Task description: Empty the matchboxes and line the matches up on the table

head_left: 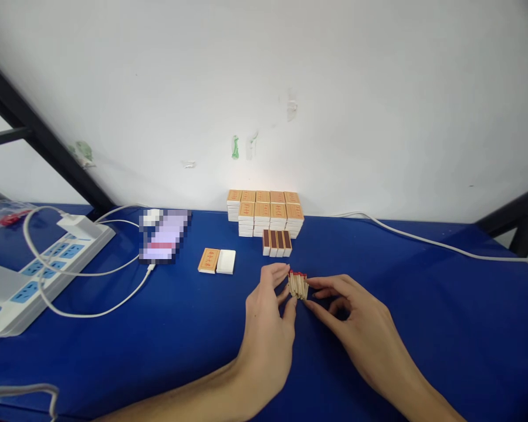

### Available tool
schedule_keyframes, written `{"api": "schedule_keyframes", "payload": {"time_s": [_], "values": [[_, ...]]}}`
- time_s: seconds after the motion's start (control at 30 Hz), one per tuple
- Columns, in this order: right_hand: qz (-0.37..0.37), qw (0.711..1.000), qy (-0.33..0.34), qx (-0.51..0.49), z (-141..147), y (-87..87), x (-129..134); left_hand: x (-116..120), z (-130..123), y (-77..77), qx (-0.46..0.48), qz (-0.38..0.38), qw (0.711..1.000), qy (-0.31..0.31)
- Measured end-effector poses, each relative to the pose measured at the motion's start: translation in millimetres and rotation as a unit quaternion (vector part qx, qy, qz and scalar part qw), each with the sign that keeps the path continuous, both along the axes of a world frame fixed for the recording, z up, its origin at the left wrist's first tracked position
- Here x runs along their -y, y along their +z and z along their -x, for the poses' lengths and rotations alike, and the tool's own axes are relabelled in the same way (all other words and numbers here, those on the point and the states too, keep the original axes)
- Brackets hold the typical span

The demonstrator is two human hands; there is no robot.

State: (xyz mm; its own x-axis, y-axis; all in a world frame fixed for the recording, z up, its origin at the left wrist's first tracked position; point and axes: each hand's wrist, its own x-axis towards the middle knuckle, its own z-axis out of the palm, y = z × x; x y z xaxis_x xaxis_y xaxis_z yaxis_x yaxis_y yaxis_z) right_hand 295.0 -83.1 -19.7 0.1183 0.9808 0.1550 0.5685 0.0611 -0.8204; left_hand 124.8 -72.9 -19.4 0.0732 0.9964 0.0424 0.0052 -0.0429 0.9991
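Note:
Between my two hands is a small bunch of red-tipped matches [298,286], heads pointing away from me. My left hand [270,322] grips the bunch from the left, thumb at the near end and fingers at the far end. From the right, the thumb and fingers of my right hand [356,313] pinch its other side. Just beyond stand several matchboxes on edge [277,242], dark striking sides up. To the left lie an orange matchbox sleeve [209,260] and, beside it, a white matchbox tray [226,262].
Stacked matchboxes [266,214] stand against the white wall [334,117]. On the left of the blue table [158,351] are a phone [165,234], white cables and a power strip [48,275]. Another white cable [413,237] runs along the back right.

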Motion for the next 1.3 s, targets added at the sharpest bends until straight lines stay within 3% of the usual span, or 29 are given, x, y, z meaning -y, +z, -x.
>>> {"api": "schedule_keyframes", "payload": {"time_s": [0.5,0.9,1.1,1.3], "values": [[-0.002,0.999,0.028,0.028,-14.9,6.1,-20.9,-19.2,-13.6,-1.9,-0.010,-0.034,0.999,-0.004],[0.005,0.999,0.027,0.032,-23.1,5.8,-21.6,-14.3,4.5,6.3,-0.087,-0.072,0.994,-0.006],[-0.002,0.998,0.024,0.059,-29.1,23.5,-34.3,-31.1,17.3,31.5,-0.131,-0.175,0.975,0.044],[-0.041,0.995,0.021,0.089,-15.4,46.4,-61.7,-77.0,-19.3,77.0,-0.079,-0.327,0.941,0.034]]}}
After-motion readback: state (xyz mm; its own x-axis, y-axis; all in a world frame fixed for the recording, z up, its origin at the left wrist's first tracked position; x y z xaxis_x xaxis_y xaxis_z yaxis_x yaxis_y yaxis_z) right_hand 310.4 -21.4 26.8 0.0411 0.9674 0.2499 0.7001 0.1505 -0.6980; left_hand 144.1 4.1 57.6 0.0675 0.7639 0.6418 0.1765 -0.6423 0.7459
